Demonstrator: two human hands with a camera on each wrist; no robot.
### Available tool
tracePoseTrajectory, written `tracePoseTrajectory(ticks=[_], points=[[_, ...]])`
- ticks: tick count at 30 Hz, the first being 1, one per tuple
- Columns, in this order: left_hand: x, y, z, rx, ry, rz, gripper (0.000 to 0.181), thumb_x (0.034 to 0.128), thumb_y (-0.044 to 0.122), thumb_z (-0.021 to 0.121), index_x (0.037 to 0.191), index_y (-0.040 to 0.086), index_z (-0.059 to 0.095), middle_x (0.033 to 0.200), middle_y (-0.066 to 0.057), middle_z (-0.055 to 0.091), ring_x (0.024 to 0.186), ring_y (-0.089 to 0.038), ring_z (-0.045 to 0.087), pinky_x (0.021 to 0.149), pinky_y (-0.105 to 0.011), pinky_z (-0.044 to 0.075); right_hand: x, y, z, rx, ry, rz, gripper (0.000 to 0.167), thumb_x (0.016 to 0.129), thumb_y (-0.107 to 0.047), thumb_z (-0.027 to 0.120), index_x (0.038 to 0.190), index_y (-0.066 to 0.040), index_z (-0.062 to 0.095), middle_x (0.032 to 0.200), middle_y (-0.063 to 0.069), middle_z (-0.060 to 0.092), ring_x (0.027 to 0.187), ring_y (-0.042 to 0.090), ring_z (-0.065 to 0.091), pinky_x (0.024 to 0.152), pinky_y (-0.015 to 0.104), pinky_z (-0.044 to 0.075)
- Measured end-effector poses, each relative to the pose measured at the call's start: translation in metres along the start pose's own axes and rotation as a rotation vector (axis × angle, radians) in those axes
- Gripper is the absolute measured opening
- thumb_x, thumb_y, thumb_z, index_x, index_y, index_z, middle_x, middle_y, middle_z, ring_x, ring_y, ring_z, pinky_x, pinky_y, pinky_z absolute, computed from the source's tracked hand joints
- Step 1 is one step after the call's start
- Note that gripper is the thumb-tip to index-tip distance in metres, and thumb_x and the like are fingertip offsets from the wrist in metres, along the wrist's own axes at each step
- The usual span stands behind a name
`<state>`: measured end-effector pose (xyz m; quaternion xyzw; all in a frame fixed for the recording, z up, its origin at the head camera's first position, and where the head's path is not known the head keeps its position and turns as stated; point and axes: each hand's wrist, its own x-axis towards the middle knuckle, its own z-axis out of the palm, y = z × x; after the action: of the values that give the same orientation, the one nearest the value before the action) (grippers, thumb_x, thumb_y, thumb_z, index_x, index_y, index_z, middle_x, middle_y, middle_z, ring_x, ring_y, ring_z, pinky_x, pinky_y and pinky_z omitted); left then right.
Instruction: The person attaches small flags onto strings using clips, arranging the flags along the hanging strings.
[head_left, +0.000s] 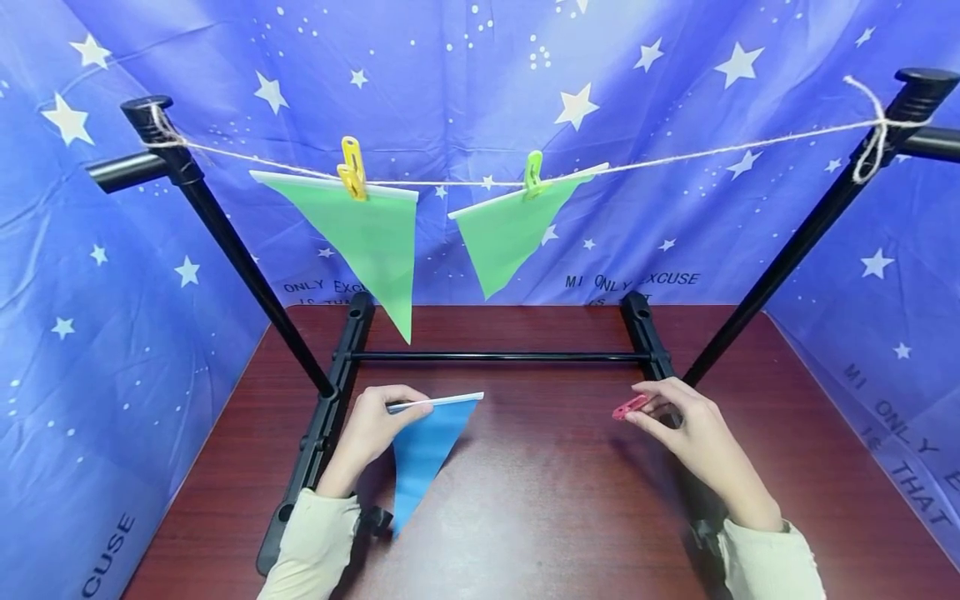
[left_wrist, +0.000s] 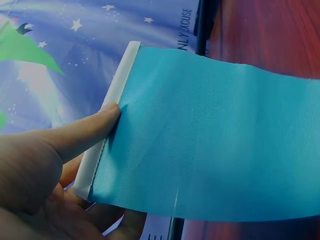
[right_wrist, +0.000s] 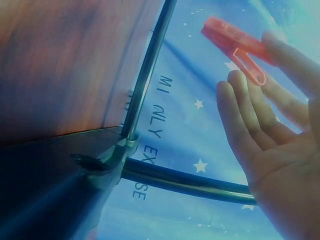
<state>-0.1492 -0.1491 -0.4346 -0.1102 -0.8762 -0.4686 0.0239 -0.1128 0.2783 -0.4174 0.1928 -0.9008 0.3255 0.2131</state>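
Observation:
My left hand point(head_left: 378, 425) pinches the white top edge of a blue triangular pennant point(head_left: 427, 454), which hangs point down over the table. In the left wrist view the thumb lies across the pennant's white band point(left_wrist: 122, 75), with the fingers behind the cloth. Over on the right, my right hand point(head_left: 693, 425) holds a red clothespin point(right_wrist: 232, 37) between thumb and fingers. Two green pennants hang from a string above: the left pennant point(head_left: 367, 242) under a yellow clothespin point(head_left: 352, 171), the right pennant point(head_left: 513, 229) under a green clothespin point(head_left: 533, 173).
A thin string point(head_left: 675, 160) runs between two slanted black posts, left post point(head_left: 240, 258) and right post point(head_left: 787, 233). A black crossbar point(head_left: 495, 357) joins the frame's feet on the red-brown table point(head_left: 555, 517). Behind hangs a blue star-patterned cloth point(head_left: 465, 92).

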Motion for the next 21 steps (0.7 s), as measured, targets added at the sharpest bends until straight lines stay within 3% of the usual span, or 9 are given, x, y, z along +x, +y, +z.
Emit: tracePoseTrajectory(ticks=[9,21], points=[[0.002,0.008,0.003,-0.024,-0.017,0.012,0.009,0.0889,0.026,0.076,0.097,0.022,0.079,0.095,0.007,0.076,0.095,-0.012,0.069,0.086,-0.036,0.053,0.011,-0.005,-0.008,-0.027,0.010,-0.036,0.038,0.068,0.000,0.088,0.100,-0.010,0.071,0.088,-0.005,0.068,0.075,0.008,0.067,0.073,0.008,0.047],[0.008,0.022,0.009,-0.042,-0.009,0.050,0.005,0.0878,0.026,0.077,0.091,0.022,0.078,0.089,0.010,0.075,0.090,-0.010,0.068,0.084,-0.034,0.052,0.031,-0.016,-0.024,-0.056,0.016,-0.099,0.038,0.070,0.003,0.085,0.102,-0.009,0.071,0.086,-0.003,0.069,0.075,-0.006,0.058,0.066,0.009,0.043]])
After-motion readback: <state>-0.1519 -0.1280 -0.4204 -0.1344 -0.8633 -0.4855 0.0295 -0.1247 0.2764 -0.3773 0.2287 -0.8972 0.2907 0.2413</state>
